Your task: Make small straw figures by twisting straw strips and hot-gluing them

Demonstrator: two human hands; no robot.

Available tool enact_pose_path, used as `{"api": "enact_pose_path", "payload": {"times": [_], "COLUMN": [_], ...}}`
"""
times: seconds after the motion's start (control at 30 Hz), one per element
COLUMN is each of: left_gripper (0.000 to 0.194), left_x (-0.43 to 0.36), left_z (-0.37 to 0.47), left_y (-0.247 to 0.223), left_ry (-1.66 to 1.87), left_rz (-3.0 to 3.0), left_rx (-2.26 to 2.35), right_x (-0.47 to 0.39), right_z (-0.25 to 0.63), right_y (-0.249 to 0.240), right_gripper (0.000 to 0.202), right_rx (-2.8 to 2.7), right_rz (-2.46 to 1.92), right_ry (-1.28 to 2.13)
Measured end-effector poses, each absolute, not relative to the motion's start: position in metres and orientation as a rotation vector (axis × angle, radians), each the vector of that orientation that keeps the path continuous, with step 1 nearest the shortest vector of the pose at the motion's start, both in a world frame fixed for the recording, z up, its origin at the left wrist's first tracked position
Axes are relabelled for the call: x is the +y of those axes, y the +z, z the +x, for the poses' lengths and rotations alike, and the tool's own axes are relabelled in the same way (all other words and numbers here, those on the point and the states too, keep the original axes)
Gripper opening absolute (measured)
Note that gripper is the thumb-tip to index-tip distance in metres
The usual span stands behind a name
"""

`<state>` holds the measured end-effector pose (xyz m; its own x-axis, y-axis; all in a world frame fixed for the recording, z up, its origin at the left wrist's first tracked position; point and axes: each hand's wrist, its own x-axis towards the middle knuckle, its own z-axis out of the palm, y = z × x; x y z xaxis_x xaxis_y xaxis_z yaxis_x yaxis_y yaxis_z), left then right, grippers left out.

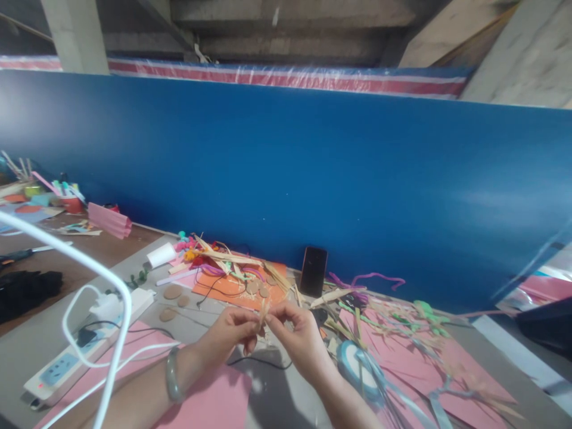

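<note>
My left hand [236, 328], with a pale bangle [173, 375] on its wrist, pinches a small tan strip [264, 310] that looks like dried husk or straw. From the other side, my right hand [298, 332] grips the same strip between thumb and fingers. Both hands are close together above the grey table. Beyond them, an orange sheet [210, 285] carries more tan strips and several small brown discs [252, 287]. Fingertips partly hide the held piece, so its exact kind is unclear.
A power strip [58, 369] and a white cable [120, 298] are at left. A dark phone [313, 271] leans on the blue partition [286, 167]. Right of my hands sits a blue-rimmed tape roll [357, 369] on pink paper [473, 363]. A white cup [161, 255] lies tipped.
</note>
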<state>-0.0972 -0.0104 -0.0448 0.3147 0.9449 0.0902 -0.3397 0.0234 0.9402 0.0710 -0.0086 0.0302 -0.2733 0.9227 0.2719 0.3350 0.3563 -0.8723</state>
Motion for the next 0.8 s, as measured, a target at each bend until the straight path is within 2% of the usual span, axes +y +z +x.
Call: {"api": "enact_pose_path", "payload": {"times": [0.8], "left_gripper": [0.039], "left_x": [-0.013], "left_z": [-0.091], "left_y": [-0.043], "left_ry": [1.154], "left_rz": [1.017], "left_rx": [0.708], "right_x": [-0.007], "right_z": [0.066], "right_y": [0.011], "right_gripper": [0.025], "right_rx": [-1.678], "right_rz": [-1.118], "right_ry": [0.865]}}
